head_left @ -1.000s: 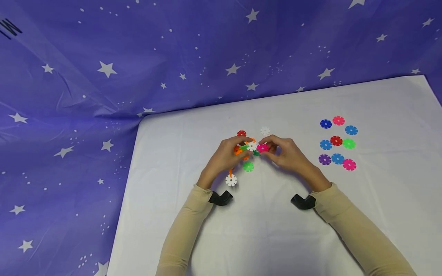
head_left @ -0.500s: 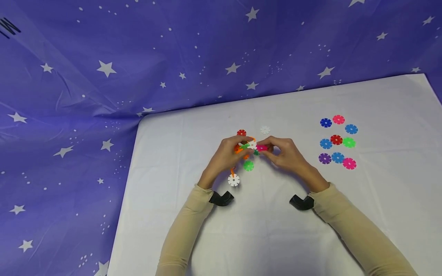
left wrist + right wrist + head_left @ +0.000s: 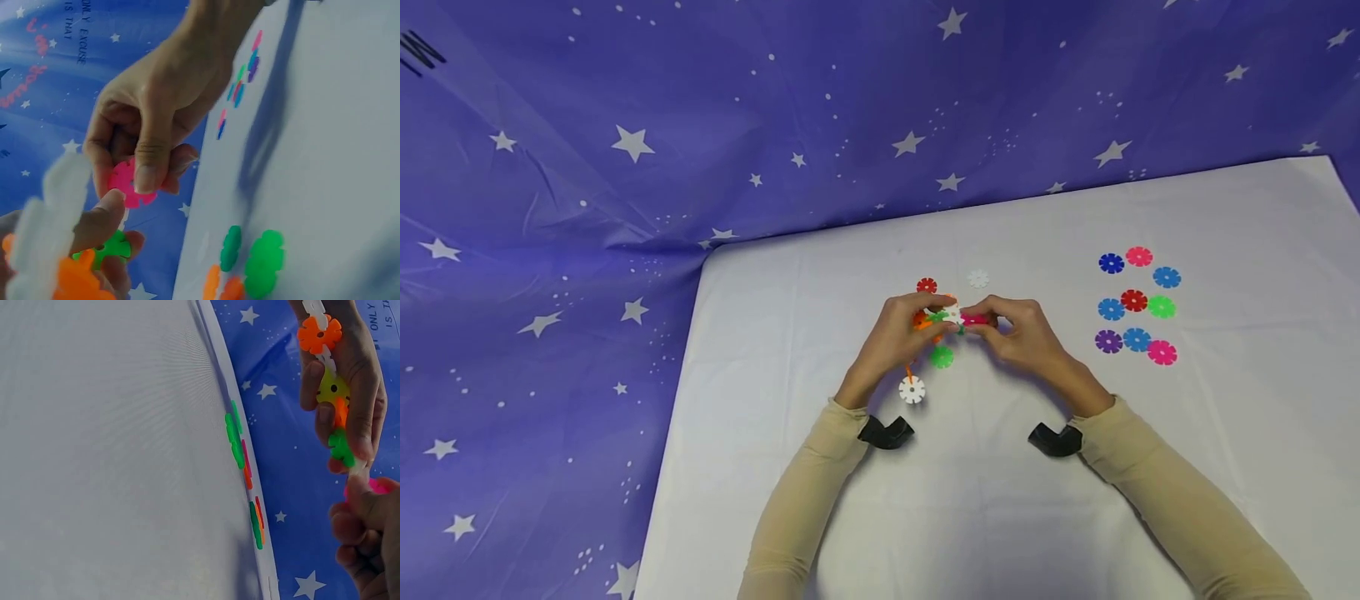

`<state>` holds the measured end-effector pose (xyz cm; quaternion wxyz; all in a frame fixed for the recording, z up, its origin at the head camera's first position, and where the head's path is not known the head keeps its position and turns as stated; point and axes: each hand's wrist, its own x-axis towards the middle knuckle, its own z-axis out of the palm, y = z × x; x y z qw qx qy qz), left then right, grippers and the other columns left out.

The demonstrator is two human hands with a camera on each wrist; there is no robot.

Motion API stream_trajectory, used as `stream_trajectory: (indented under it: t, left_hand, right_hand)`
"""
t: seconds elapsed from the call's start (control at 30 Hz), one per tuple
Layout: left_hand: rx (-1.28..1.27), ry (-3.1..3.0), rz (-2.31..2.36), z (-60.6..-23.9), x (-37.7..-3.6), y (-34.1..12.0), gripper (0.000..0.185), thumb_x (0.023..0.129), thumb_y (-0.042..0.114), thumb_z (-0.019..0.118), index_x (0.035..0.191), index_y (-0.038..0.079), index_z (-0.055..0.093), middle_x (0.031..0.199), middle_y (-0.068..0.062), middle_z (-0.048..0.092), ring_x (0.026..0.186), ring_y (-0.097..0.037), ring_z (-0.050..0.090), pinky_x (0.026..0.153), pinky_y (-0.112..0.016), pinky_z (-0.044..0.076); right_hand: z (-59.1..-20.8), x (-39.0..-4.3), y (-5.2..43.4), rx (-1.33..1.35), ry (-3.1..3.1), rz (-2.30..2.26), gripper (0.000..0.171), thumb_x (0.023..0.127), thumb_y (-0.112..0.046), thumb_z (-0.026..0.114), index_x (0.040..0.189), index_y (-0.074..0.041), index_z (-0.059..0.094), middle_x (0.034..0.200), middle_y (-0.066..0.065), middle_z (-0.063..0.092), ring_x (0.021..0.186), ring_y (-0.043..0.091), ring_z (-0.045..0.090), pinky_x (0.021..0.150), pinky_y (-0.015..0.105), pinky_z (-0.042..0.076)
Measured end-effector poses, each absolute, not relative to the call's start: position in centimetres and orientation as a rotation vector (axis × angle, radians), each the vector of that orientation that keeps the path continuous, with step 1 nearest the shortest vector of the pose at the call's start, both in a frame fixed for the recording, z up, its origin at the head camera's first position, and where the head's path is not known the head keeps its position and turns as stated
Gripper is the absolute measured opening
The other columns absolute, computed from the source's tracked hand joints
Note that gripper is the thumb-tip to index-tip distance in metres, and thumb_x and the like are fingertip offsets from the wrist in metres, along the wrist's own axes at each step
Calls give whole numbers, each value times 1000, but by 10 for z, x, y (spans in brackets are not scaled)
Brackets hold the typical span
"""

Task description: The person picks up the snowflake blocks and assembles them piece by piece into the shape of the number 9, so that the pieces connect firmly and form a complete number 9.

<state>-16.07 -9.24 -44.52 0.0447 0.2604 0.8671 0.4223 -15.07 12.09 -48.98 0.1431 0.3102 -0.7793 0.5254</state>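
My left hand (image 3: 891, 337) holds a chain of slotted snowflake discs between thumb and fingers. In the right wrist view, an orange disc (image 3: 310, 339), a yellow disc (image 3: 325, 394) and a green disc (image 3: 337, 449) are joined in that chain, with white ones between. Its lower end, a white disc (image 3: 912, 390), hangs below the left hand in the head view. My right hand (image 3: 1022, 337) pinches a pink disc (image 3: 120, 178) against the edge of the white disc (image 3: 953, 313) at the chain's other end. Fingers partly hide this joint; how deep the slots engage, I cannot tell.
Loose discs lie on the white-covered table (image 3: 970, 500) at right, among them a purple disc (image 3: 1108, 341) and a light green disc (image 3: 1162, 307). Near the hands lie a red disc (image 3: 927, 285), a white disc (image 3: 978, 278) and a green disc (image 3: 942, 357). A starry purple cloth stands behind.
The pink disc has turned from face-on to nearly edge-on against the white disc. The chain's hanging white end has shifted slightly right. Both hands stay close together.
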Motion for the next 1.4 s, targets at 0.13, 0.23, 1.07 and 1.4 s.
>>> stream_trajectory:
  t: [0.13, 0.23, 1.07, 1.4]
  left_hand:
    - [804, 2689, 1275, -449, -159, -89, 37, 84, 19, 77, 116, 3, 71, 117, -10, 71, 101, -18, 67, 87, -26, 51]
    - [804, 2708, 1268, -451, -158, -87, 37, 84, 20, 78, 116, 3, 71, 118, -9, 71, 102, -18, 67, 87, -26, 51]
    - [726, 2586, 1272, -458, -173, -105, 40, 93, 16, 68, 132, 10, 61, 97, -7, 60, 84, -18, 50, 76, -27, 43]
    - [753, 2488, 1222, -461, -178, -110, 36, 96, 18, 63, 132, 11, 61, 108, -8, 60, 92, -19, 52, 81, -27, 43]
  right_hand:
    - [-491, -149, 120, 887, -2279, 1468, 29, 71, 13, 79, 96, -1, 74, 78, 8, 72, 63, 9, 49, 56, 28, 41]
    - [-491, -149, 120, 883, -2289, 1470, 29, 72, 12, 79, 97, -1, 73, 78, 9, 72, 63, 9, 49, 56, 27, 41]
    - [-502, -216, 145, 543, -2883, 1179, 38, 89, -12, 72, 123, 3, 63, 87, 12, 52, 77, 23, 46, 68, 33, 35]
    - [-500, -202, 142, 492, -2831, 1349, 33, 83, -19, 78, 110, -2, 67, 92, 10, 63, 70, 18, 48, 63, 26, 39]
